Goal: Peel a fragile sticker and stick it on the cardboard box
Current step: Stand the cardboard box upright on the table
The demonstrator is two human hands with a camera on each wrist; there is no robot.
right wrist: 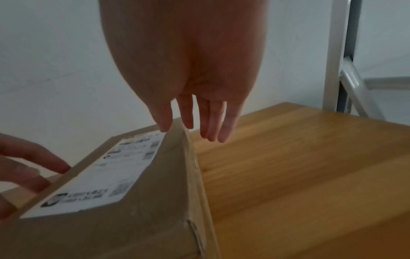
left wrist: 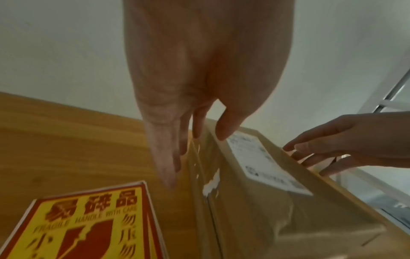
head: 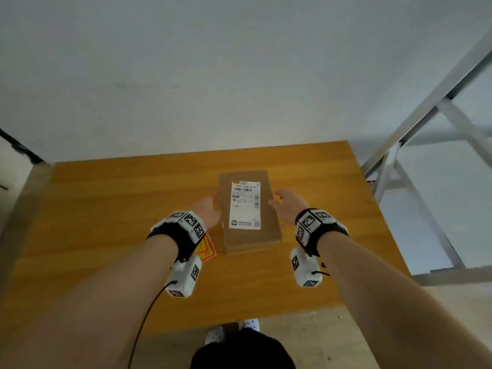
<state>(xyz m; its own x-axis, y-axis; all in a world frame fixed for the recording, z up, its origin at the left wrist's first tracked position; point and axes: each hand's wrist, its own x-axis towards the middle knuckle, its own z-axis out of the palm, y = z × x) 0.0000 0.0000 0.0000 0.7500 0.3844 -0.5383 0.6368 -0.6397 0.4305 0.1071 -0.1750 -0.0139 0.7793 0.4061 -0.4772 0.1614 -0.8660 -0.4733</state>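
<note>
A brown cardboard box with a white shipping label lies in the middle of the wooden table. My left hand is at the box's left side, fingers straight down along it and thumb at the top edge. My right hand is at the box's right side, fingers straight and thumb tip at the top edge. The red and yellow fragile sticker sheet lies flat on the table left of the box, partly hidden under my left wrist.
A grey metal rack frame stands to the right of the table. A white wall runs behind the table's far edge. A black cable hangs from my left wrist camera. Bare tabletop lies on both sides of the box.
</note>
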